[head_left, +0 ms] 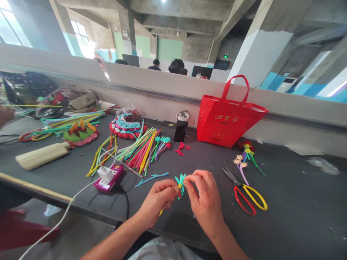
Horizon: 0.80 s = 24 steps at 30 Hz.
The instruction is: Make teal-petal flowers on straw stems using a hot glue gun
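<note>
Between my two hands is a turquoise pipe-cleaner flower [181, 179] with a yellow centre, held above the dark tabletop. My left hand [159, 198] pinches it near the yellow centre, and a bit of yellow shows below that hand. The thumb and forefinger of my right hand [205, 195] are closed on a petal at the flower's right side. A bent blue pipe cleaner [151, 179] lies on the table left of my hands. To the right rest scissors [242, 189] with one red and one yellow handle, blades apart.
Loose coloured pipe cleaners [139, 151] lie behind a purple power strip [110, 178] with a white plug. Small red pieces [182, 148], a dark bottle [181, 128] and a red bag [227, 119] stand farther back. Finished flowers [240, 162] lie right. Another person's hand [5, 115] shows far left.
</note>
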Each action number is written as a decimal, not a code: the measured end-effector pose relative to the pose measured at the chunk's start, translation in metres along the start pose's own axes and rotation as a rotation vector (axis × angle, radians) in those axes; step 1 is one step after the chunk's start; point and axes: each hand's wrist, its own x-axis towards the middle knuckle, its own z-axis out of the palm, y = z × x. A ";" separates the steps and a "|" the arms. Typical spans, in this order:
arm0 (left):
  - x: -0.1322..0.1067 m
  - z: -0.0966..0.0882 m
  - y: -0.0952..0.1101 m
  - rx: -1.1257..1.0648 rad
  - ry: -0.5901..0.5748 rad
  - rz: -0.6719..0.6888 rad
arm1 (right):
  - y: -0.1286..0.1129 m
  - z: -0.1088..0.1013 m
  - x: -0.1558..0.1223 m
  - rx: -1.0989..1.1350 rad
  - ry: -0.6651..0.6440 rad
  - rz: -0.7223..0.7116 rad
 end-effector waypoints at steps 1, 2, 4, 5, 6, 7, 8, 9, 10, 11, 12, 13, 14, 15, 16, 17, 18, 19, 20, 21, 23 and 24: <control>0.000 0.000 -0.001 -0.020 -0.009 -0.005 | 0.000 0.000 0.000 0.009 0.002 -0.001; 0.001 0.000 -0.001 -0.034 -0.016 -0.005 | 0.001 0.000 -0.001 0.021 0.002 0.003; 0.001 0.000 -0.002 -0.042 -0.019 0.008 | 0.001 0.001 -0.002 0.045 -0.001 0.020; 0.002 0.000 -0.003 -0.037 -0.018 0.017 | 0.002 0.002 -0.003 0.054 -0.002 0.030; 0.002 0.000 -0.003 -0.031 -0.018 0.025 | 0.003 0.002 -0.003 0.061 -0.004 0.039; 0.001 -0.001 -0.003 -0.024 -0.018 0.031 | 0.003 0.003 -0.004 0.068 -0.006 0.048; 0.001 -0.001 -0.003 -0.016 -0.019 0.037 | 0.004 0.003 -0.004 0.076 -0.009 0.054; 0.001 -0.002 -0.004 -0.008 -0.021 0.043 | 0.005 0.004 -0.004 0.083 -0.013 0.057; 0.001 -0.002 -0.004 0.000 -0.024 0.048 | 0.005 0.004 -0.004 0.090 -0.017 0.059; 0.001 -0.003 -0.005 0.005 -0.026 0.053 | 0.005 0.004 -0.004 0.095 -0.020 0.058; 0.001 -0.004 -0.005 0.009 -0.028 0.057 | 0.005 0.004 -0.003 0.100 -0.021 0.058; 0.001 -0.004 -0.006 0.008 -0.029 0.059 | 0.005 0.003 -0.003 0.104 -0.023 0.058; 0.001 -0.005 -0.006 0.000 -0.031 0.057 | 0.005 0.003 -0.002 0.110 -0.025 0.061; 0.002 -0.005 -0.006 -0.014 -0.033 0.054 | 0.005 0.002 -0.002 0.125 -0.025 0.066; 0.002 -0.005 -0.006 -0.032 -0.035 0.051 | 0.004 0.000 -0.002 0.147 -0.018 0.073; 0.002 -0.005 -0.006 -0.052 -0.039 0.050 | 0.004 -0.002 -0.001 0.174 -0.005 0.083; 0.002 -0.005 -0.006 -0.072 -0.044 0.051 | 0.004 -0.005 -0.001 0.202 0.013 0.099; 0.002 -0.005 -0.006 -0.091 -0.046 0.056 | 0.003 -0.008 -0.001 0.225 0.037 0.117; 0.003 -0.005 -0.006 -0.106 -0.048 0.058 | 0.004 -0.011 -0.001 0.240 0.064 0.136; 0.003 -0.005 -0.006 -0.119 -0.050 0.055 | 0.004 -0.014 -0.001 0.246 0.089 0.154; 0.004 -0.006 -0.006 -0.141 -0.059 0.038 | 0.005 -0.018 -0.002 0.245 0.117 0.183; 0.004 -0.006 -0.006 -0.151 -0.064 0.031 | 0.006 -0.019 -0.003 0.249 0.113 0.189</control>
